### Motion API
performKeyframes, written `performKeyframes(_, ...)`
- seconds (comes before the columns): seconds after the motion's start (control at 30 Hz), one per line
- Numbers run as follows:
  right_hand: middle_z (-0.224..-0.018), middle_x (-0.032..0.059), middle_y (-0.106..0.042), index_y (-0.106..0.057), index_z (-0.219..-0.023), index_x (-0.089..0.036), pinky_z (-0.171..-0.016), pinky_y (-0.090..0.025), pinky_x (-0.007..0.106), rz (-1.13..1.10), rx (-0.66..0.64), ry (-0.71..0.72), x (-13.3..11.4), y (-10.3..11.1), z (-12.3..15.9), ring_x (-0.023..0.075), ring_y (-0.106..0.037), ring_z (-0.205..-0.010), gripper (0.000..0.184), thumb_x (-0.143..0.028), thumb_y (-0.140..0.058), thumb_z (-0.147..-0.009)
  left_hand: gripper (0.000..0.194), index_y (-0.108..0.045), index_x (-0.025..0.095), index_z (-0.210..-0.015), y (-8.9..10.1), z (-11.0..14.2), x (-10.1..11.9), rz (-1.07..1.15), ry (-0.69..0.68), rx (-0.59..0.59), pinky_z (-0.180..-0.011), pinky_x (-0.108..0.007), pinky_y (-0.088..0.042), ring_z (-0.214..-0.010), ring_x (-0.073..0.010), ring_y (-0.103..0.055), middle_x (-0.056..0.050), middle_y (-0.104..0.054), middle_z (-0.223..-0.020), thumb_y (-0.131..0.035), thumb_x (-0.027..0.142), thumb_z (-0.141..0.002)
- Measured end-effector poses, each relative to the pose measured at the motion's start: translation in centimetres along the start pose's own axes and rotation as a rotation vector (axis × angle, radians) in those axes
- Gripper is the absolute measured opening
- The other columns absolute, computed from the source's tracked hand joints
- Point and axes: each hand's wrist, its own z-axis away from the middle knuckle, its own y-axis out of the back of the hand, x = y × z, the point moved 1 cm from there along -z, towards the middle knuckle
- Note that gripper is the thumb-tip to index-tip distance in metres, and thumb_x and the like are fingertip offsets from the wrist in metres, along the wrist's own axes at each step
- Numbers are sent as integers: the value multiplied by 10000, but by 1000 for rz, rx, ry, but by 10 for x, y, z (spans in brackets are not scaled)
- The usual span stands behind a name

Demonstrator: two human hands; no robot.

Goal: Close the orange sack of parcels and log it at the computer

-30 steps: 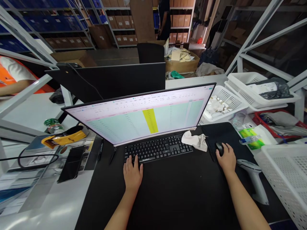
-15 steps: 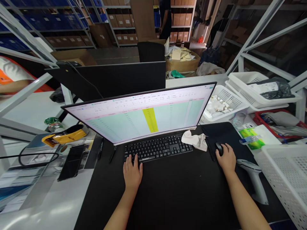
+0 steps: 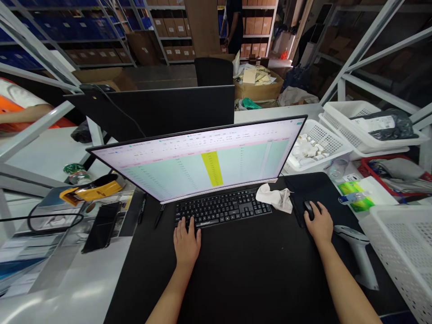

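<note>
Mouse (image 3: pixel 308 208) is held under curled right hand (image 3: pixel 319 224); outspread, empty left hand (image 3: pixel 186 245) touches keyboard (image 3: pixel 219 209).

wh shelves (image 3: pixel 175 38) w/ brn boxes (image 3: pixel 170 27), gry floor (image 3: pixel 165 77), blk chair (image 3: pixel 214 72), bright light bk rt

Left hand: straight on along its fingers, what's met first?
The keyboard: the left hand has its fingertips at the near left corner. Beyond that, probably the monitor, though depth is unclear from this single view.

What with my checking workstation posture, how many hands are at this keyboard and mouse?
2: the left hand at the near left corner of the keyboard, the right hand on the mouse. None look hidden.
</note>
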Motion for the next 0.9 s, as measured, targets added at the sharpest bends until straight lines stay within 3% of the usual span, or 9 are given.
performKeyframes(0.2, -1382, 213, -548, -582, -1363, -118, -963, -510, 491, -18, 9, -12, 1, -1, 0, 351, -569, -1195, 555, -427, -535, -904, 523, -565, 74, -1427, 1, -1, 1, -17, -2, -4, -1149, -566, -377, -1402, -382, -424, -253, -440, -1511, -375, 359, -1032)
performKeyframes(0.33, -1342, 234, -561, -588, -1279, -86, -968, -509, 494, -71, 44, -53, 2, -2, 0, 355, -561, -1196, 532, -438, -562, -882, 528, -556, 87, -1436, 0, -1, 0, 15, 12, -7, -1162, -570, -363, -1436, -373, -390, -246, -429, -1527, -373, 371, -1031)
performKeyframes(0.63, -1276, 152, -617, -657, -1207, -147, -898, -504, 415, 32, 72, -25, -2, 3, 2, 294, -600, -1069, 405, -359, -565, -874, 534, -546, 59, -1439, 2, -1, 0, 10, -9, -8, -1162, -575, -356, -1425, -393, -393, -261, -409, -1530, -372, 362, -1034)
performKeyframes(0.9, -1296, 126, -624, -668, -1236, -181, -841, -502, 395, 60, 57, -38, -3, 5, 3, 288, -615, -1050, 427, -368, -566, -867, 549, -548, 49, -1433, 3, -2, 2, -18, -12, -6, -1159, -577, -356, -1414, -405, -397, -266, -410, -1525, -357, 381, -1040)
